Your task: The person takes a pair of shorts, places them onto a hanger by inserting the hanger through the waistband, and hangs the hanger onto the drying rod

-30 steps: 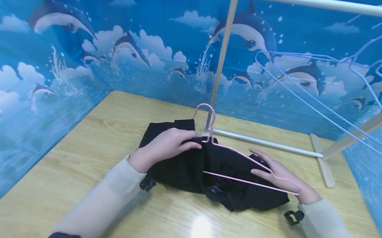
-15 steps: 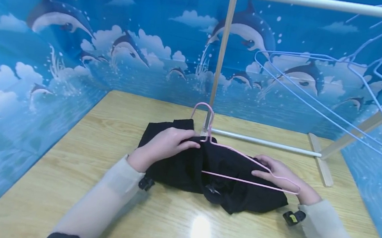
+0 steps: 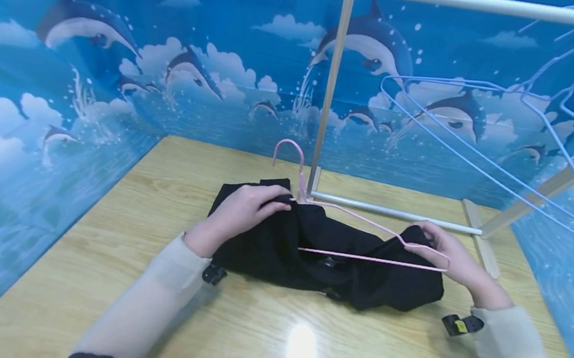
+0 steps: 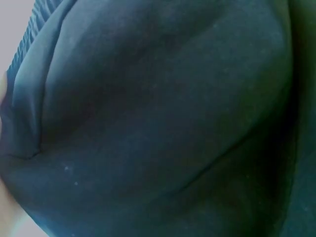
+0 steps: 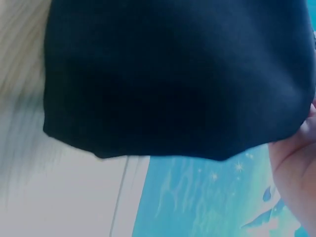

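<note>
A black garment (image 3: pixel 268 253) lies bunched on the table, its gathered, elastic-looking edge (image 4: pixel 42 22) showing in the left wrist view. A pink hanger (image 3: pixel 357 213) is partly inside it; the hook stands out at the back, and the hanger's left part is hidden by cloth. My left hand (image 3: pixel 241 209) pinches the garment's upper edge just left of the hanger's neck. On the other side, my right hand (image 3: pixel 445 253) grips the garment's right end, which is lifted into a peak. The hanger's right end crosses over that hand. In the right wrist view the cloth (image 5: pixel 173 84) hangs beside the thumb.
Behind the garment stands a rack with a white top rail (image 3: pixel 461 0), a wooden post (image 3: pixel 332 84) and a low white bar (image 3: pixel 395 211). Blue hangers (image 3: pixel 528 88) hang from its rail at the right. A dolphin-printed backdrop (image 3: pixel 194 109) surrounds the wooden table (image 3: pixel 116 230).
The pink hanger has shifted left and back, its hook rising. My right hand has moved right, pulling up the garment's right end. My left hand has moved slightly left.
</note>
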{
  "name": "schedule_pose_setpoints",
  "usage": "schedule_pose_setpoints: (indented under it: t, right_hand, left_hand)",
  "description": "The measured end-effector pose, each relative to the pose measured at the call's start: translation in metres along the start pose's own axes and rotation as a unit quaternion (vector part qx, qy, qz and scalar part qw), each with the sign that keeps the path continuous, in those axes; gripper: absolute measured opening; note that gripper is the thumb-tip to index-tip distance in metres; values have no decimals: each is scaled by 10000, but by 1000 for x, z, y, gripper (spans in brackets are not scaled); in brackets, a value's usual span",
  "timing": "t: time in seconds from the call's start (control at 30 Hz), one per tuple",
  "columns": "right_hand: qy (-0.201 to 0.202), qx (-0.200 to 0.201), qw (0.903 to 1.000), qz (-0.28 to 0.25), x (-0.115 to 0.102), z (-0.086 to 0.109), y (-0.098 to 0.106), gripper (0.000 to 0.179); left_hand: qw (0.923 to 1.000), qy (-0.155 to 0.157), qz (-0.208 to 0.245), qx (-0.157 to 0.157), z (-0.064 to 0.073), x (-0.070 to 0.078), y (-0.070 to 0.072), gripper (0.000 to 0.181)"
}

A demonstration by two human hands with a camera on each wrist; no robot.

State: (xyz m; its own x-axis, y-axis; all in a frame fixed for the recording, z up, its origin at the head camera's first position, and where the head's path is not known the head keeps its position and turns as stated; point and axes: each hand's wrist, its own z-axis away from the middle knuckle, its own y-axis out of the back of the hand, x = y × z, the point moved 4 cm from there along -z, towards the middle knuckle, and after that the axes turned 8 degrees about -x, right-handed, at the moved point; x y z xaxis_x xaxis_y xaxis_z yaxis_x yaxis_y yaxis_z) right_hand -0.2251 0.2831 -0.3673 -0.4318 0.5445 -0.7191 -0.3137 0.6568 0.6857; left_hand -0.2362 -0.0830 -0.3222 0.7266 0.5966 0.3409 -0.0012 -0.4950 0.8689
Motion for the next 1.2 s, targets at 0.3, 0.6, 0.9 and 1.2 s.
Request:
schedule_pose_setpoints:
  t: [0.3, 0.6, 0.9, 1.2]
  right_hand:
    - [-372, 403, 9983, 191, 2, 6, 11, 29]
    - [-216, 755, 9967, 222, 1, 13, 25, 27]
    - [224, 687, 9941, -805, -1, 17, 28, 45]
    - [-120, 993, 9943, -373, -2, 20, 38, 54]
  left_hand:
    - [9987, 40, 53, 507, 3, -4, 9, 19]
    - [9972, 8, 200, 718, 6, -9, 14, 22]
    - [9929, -93, -21, 1182, 7, -10, 20, 22]
    - [9898, -18, -356, 1380, 8, -10, 21, 24]
